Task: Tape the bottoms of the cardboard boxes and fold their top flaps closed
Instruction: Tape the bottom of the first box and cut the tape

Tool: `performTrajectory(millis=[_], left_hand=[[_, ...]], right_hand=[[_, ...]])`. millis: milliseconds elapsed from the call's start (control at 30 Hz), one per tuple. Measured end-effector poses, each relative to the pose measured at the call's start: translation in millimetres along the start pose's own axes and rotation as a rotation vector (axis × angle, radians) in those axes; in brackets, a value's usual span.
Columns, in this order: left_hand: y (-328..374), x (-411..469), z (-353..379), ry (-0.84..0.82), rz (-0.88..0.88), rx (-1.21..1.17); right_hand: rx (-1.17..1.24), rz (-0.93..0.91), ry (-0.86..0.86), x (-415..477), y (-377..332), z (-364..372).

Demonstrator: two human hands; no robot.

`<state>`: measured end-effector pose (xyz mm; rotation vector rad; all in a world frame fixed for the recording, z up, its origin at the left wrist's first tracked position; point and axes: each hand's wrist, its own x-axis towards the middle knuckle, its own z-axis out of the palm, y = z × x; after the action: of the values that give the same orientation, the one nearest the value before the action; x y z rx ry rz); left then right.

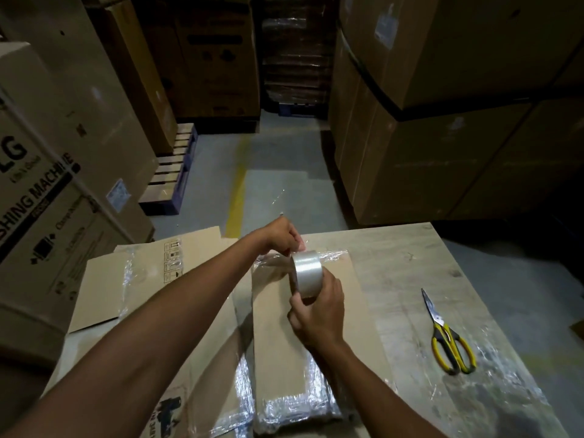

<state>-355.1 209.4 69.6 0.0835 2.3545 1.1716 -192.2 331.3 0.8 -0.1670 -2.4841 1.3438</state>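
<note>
A narrow cardboard box (pixel 284 336) lies on the wooden table (pixel 410 270), with shiny tape across its near and far ends. My right hand (pixel 319 314) grips a roll of clear tape (pixel 306 273) held on edge above the box's far half. My left hand (pixel 282 237) pinches the loose tape end at the box's far edge, just beyond the roll. To the left lies a flattened cardboard box (pixel 142 279) with printed symbols and tape on it, partly under my left forearm.
Yellow-handled scissors (pixel 448 339) lie shut on the table to the right. Large cartons (pixel 442 137) are stacked on the right, more cartons (pixel 47 184) on the left, with a pallet (pixel 172 175) and a yellow floor line (pixel 237 197) between.
</note>
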Motion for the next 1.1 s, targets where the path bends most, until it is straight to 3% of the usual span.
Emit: performTrajectory(millis=[133,433,700,833,1100], left_hand=[[-7,23,5,-0.099,-0.061,-0.015],[-15,50,-1,-0.138,-0.111,0.012],[-25,74,-12,-0.015,-0.097,-0.152],[-31,86,1,-0.031,-0.101,-0.046],[-53,88,21,-0.22,-0.089,0.232]], right_hand=[[0.024,0.03,0.081,-1,9,3],[0.072,0.122,-0.077,14,18,12],[0.038,0.078,-0.015,30,15,19],[-0.007,0.064,-0.004,31,15,26],[-0.023,0.042,-0.021,33,22,32]])
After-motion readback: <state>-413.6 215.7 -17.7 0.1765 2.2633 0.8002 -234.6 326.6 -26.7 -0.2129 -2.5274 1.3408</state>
